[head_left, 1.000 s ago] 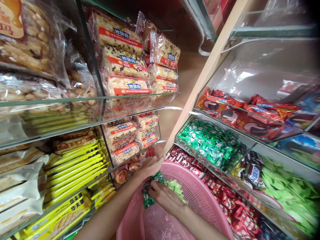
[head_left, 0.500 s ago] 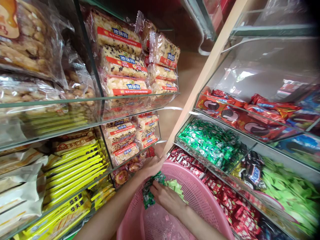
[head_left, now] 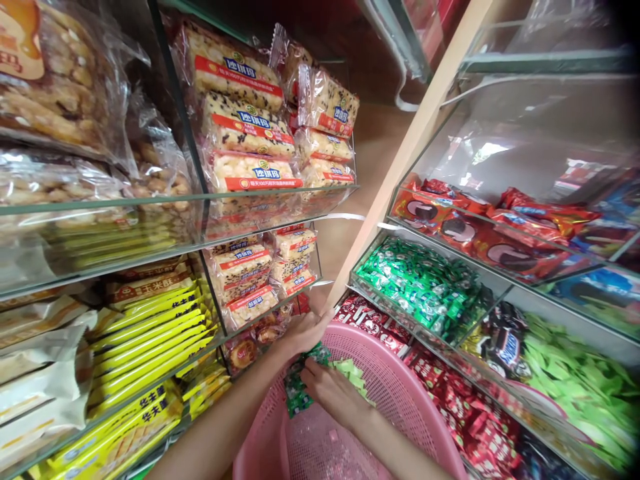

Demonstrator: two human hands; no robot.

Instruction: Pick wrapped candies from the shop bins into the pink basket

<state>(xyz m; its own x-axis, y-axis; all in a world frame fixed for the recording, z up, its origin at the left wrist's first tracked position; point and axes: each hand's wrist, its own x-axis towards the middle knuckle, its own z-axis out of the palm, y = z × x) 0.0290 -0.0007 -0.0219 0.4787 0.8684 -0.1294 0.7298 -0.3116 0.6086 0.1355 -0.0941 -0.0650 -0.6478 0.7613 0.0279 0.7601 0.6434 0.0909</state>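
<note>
Candies [head_left: 297, 401] in green wrappers lie left in the pink basket [head_left: 420, 400]; right hand [head_left: 327, 388] curls over them, left hand [head_left: 301, 333] by the far-left rim, grips unclear; rough raking could spill some.

White glare spots the clear panel [head_left: 530, 150]; the upper-right corner blackens.

Head view, one: from above, facing forward and down; hands [head_left: 327, 388] at lower centre, near; shelves [head_left: 100, 203] left and right.
</note>
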